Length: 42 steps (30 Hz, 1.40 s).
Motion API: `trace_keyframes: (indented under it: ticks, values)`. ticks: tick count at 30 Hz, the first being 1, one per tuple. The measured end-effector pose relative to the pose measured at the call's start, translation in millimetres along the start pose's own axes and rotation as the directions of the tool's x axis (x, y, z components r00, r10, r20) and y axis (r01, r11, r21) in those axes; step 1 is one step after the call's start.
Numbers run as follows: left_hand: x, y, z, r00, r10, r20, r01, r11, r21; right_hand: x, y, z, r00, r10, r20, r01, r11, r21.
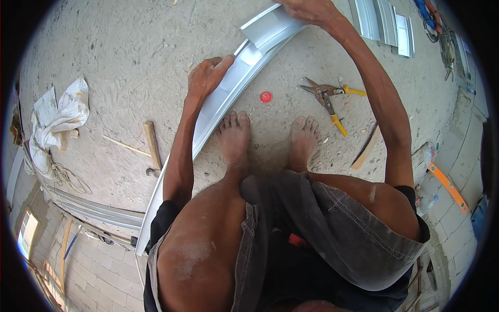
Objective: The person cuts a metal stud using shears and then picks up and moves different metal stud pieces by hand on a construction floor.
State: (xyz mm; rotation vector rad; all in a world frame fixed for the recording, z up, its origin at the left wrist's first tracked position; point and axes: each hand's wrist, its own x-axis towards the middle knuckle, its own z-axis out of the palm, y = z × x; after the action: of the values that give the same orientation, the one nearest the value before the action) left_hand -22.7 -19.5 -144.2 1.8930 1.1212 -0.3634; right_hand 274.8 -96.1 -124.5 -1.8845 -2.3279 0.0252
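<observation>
A long silvery metal channel (221,99) runs slantwise from beside my left thigh, past my left foot, toward the top of the view. My left hand (207,78) is closed on its left edge, thumb along the rim. Against the channel's far end lies a short metal channel piece (273,28), overlapping it. My right hand (310,10) grips this piece at its upper right end; some fingers are cut off by the picture's edge. On the dusty floor right of my feet rest yellow-handled tin snips (326,96) with their handles spread. A red round cap (266,97) lies between channel and snips.
A hammer (152,143) and a white sack (65,114) lie at left. Several cut metal pieces (382,23) are at the upper right, near tangled cables (444,47). An orange spirit level (448,187) is by the block wall at right. More metal profiles (99,208) stretch at lower left.
</observation>
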Motion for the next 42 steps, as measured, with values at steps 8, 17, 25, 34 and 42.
trace_keyframes:
  ticks: [8, 17, 25, 34, 42]
  values:
    - [-7, -1, 2, 0.998, 0.038, -0.057, -0.038, 0.999, 0.008, -117, 118, -38, 0.644, 0.679, -0.351, -0.763, 0.605, -0.23]
    - [-23, 16, 4, 0.981, 0.063, -0.181, -0.059, 0.998, 0.028, -138, 77, -24, 0.613, 0.54, -0.577, -0.715, 0.69, -0.114]
    - [-62, 48, -9, 0.982, 0.062, -0.177, -0.055, 0.998, 0.041, -60, 8, 27, 0.945, 0.285, -0.162, -0.094, 0.708, 0.7]
    - [-59, 48, -27, 0.957, 0.001, 0.289, 0.056, 0.98, -0.189, -65, -11, 10, 0.776, 0.622, 0.106, -0.385, 0.333, 0.861]
    - [-29, -1, 15, 0.826, 0.121, 0.55, 0.168, 0.879, -0.446, -79, -11, 23, 0.758, 0.645, 0.097, -0.347, 0.272, 0.898]
